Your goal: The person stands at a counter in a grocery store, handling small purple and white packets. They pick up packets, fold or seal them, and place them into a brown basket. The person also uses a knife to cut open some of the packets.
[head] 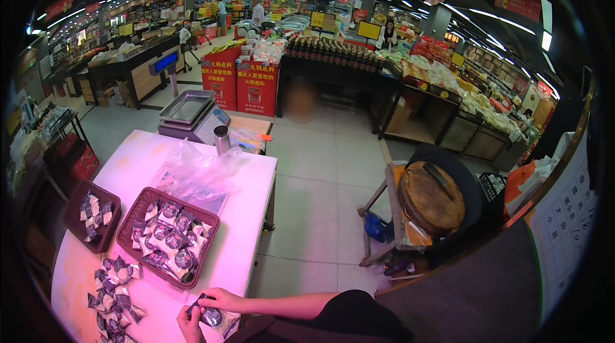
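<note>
Near the bottom edge, my left hand [190, 322] and my right hand [218, 300] pinch the top of a dark-and-clear plastic packet [214, 318] with pale contents. Beyond them, a brown woven basket [209, 251] holds many similar small packets [173, 241]. A smaller brown basket [106, 242] at the left holds several more packets [93, 213]. Loose packets [111, 290] lie in a pile on the white tabletop [240, 247], to the left of my hands. A clear plastic bag [197, 170] lies crumpled behind the large basket.
A steel flask [222, 141] and a weighing scale [192, 117] stand at the table's far end. Across the tiled aisle, a cleaver [438, 180] lies on a round wooden chopping block [423, 208] on a metal stand. Shop displays and people are farther back.
</note>
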Motion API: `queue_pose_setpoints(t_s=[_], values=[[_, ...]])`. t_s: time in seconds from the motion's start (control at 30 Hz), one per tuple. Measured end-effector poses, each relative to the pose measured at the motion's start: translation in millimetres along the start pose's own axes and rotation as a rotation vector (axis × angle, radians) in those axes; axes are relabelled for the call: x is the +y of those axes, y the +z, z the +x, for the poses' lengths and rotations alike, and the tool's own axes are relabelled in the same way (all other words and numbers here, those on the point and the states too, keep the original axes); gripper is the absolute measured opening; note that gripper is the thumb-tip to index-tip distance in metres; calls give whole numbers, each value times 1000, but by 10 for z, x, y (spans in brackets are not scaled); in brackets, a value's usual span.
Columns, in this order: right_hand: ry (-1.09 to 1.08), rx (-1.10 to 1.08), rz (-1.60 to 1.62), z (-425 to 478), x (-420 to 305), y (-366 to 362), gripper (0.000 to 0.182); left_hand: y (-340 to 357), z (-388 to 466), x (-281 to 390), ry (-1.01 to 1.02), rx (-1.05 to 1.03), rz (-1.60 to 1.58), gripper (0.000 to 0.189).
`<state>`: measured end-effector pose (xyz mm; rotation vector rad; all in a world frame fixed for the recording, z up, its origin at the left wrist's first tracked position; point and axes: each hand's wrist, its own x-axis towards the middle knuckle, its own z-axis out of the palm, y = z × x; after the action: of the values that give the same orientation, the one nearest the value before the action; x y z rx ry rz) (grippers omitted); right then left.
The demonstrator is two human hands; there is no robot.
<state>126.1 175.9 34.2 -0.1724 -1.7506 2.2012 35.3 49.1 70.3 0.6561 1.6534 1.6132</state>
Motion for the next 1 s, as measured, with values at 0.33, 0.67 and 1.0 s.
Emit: queue_pose_setpoints(t_s=[0.33, 0.67, 1.0], values=[[131, -14, -13, -10, -7, -13, 25, -143, 111, -179, -78, -57, 12, 29], [169, 4, 2, -13, 36, -76, 25, -226, 149, -305, -84, -46, 57, 23], [-54, 369, -161, 45, -15, -10, 22, -97, 31, -292, -335, -284, -89, 43]])
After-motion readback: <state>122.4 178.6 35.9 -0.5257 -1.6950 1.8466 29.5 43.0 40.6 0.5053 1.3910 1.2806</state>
